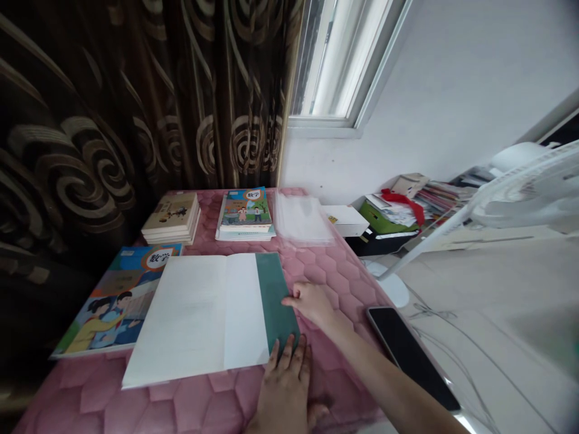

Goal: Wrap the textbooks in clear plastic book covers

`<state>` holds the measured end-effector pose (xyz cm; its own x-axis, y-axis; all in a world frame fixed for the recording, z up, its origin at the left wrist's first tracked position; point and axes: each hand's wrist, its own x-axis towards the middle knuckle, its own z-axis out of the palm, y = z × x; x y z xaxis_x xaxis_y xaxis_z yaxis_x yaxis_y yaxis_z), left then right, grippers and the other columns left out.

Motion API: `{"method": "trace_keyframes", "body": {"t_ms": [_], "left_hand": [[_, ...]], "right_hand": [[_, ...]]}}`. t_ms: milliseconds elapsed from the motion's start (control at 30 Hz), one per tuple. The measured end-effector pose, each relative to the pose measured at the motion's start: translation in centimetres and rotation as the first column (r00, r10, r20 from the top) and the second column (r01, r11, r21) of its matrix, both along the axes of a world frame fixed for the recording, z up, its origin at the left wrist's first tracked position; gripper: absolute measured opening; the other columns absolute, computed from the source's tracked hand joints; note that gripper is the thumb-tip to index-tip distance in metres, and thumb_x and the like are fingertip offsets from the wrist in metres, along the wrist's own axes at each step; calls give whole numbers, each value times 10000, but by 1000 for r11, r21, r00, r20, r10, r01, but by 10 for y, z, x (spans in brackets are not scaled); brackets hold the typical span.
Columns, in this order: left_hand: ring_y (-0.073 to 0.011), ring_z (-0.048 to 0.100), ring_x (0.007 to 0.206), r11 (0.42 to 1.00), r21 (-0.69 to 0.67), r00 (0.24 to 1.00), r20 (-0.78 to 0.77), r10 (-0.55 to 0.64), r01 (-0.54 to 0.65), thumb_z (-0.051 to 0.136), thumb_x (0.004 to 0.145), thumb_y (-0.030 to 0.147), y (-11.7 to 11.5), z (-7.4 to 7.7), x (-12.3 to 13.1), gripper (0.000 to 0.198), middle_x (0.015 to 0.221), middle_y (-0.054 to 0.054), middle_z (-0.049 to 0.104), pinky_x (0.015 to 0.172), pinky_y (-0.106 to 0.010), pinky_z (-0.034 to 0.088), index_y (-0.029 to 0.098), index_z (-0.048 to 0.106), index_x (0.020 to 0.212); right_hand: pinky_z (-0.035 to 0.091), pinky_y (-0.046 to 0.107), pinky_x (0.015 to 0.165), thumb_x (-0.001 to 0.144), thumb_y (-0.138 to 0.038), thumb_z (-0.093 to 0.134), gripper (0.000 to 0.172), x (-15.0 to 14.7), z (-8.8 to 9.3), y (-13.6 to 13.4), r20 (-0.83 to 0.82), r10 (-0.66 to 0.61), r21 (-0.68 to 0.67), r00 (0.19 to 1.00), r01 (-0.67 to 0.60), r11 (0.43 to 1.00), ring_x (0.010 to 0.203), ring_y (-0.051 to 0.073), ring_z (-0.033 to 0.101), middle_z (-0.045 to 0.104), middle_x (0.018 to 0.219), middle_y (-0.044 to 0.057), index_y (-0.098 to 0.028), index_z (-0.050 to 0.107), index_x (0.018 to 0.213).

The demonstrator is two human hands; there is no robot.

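Note:
An opened book [190, 319] lies on the pink quilted cover, with blank white pages and a green strip [274, 295] along its right side. My left hand [287, 380] rests flat, fingertips on the strip's lower corner and fingers spread. At the strip's right edge is my right hand [310, 301], its thumb and curled fingers pinched on that edge. Partly beneath the book's left side lies a blue textbook [113, 307] with drawn children on its cover.
Behind stand a tan book stack [172, 217], a second textbook stack [246, 214] and clear plastic sheets [303, 220]. A black phone [411, 355] lies near the right edge. Beyond that edge are a white fan [443, 223], a white box [346, 221] and a green bin [386, 218].

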<state>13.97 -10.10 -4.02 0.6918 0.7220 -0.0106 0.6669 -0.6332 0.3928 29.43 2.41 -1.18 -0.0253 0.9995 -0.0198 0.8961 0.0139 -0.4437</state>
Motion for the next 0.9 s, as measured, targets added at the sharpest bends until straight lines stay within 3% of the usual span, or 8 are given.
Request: {"method": "trace_keyframes", "body": {"t_ms": [167, 233, 300, 367, 500, 633, 767, 900], "left_hand": [[-257, 550, 1177, 999, -30, 998, -59, -14, 12, 439, 943, 379, 31, 24, 8, 443, 1315, -104, 602, 1010, -437, 444, 151, 553, 1306], [-228, 581, 1098, 998, 5, 996, -65, -66, 66, 415, 955, 298, 52, 33, 7, 343, 1191, -77, 663, 977, -419, 458, 194, 613, 1216], [-246, 516, 1207, 996, 55, 996, -52, -71, 73, 439, 946, 312, 73, 36, 4, 339, 1266, -85, 618, 1059, -457, 383, 211, 608, 1222], [-291, 366, 1359, 996, 72, 998, -42, -42, 45, 475, 923, 417, 89, 34, 1, 460, 1424, -116, 489, 1138, -518, 252, 206, 530, 1328], [-333, 134, 1459, 999, 38, 999, -33, -6, 7, 458, 887, 574, 99, 22, -2, 687, 1580, -154, 206, 1168, -558, 126, 215, 357, 1464], [-321, 97, 1466, 999, 35, 998, -59, 14, -12, 488, 877, 560, 96, 13, 1, 699, 1596, -147, 124, 1171, -551, 112, 232, 335, 1475], [-318, 90, 1466, 999, 38, 997, -72, 11, -9, 503, 874, 543, 96, 10, 1, 704, 1594, -147, 121, 1170, -555, 106, 244, 317, 1483], [-320, 110, 1463, 999, 33, 999, -48, 14, -12, 479, 885, 548, 95, 14, -1, 681, 1594, -136, 138, 1170, -556, 118, 253, 326, 1479]], "right_hand": [[338, 236, 562, 775, -493, 703, 305, -9, 0, 75, 82, -135, -10, 987, 137, 991, 734, 169, 645, 720, 768, 23, -203, 656, 693], [366, 244, 586, 789, -502, 687, 311, -12, -1, 92, 102, -159, -3, 982, 160, 987, 777, 196, 661, 730, 808, 52, -195, 677, 739], [396, 256, 623, 813, -499, 664, 318, -14, -2, 96, 110, -158, 19, 981, 157, 987, 800, 214, 668, 731, 832, 75, -185, 688, 768], [420, 265, 676, 856, -470, 623, 301, -15, -4, 90, 113, -146, 55, 983, 141, 988, 828, 214, 667, 729, 864, 86, -180, 698, 822], [424, 264, 827, 933, -301, 520, 231, -9, -11, 64, 132, -30, 146, 991, 10, 989, 992, 185, 621, 690, 1068, 77, -230, 690, 1071], [396, 338, 892, 930, -198, 423, 409, -2, -12, 47, 337, 138, 144, 931, -196, 970, 1118, 233, 544, 622, 1192, 108, -287, 594, 1291], [380, 390, 869, 921, -161, 355, 490, -9, -2, 56, 459, 111, 51, 881, -151, 987, 1116, 274, 529, 589, 1270, 147, -249, 506, 1379], [349, 423, 893, 917, -124, 317, 483, -22, 7, 69, 471, 104, 41, 876, -140, 989, 1134, 297, 515, 596, 1250, 183, -181, 542, 1340]]}}
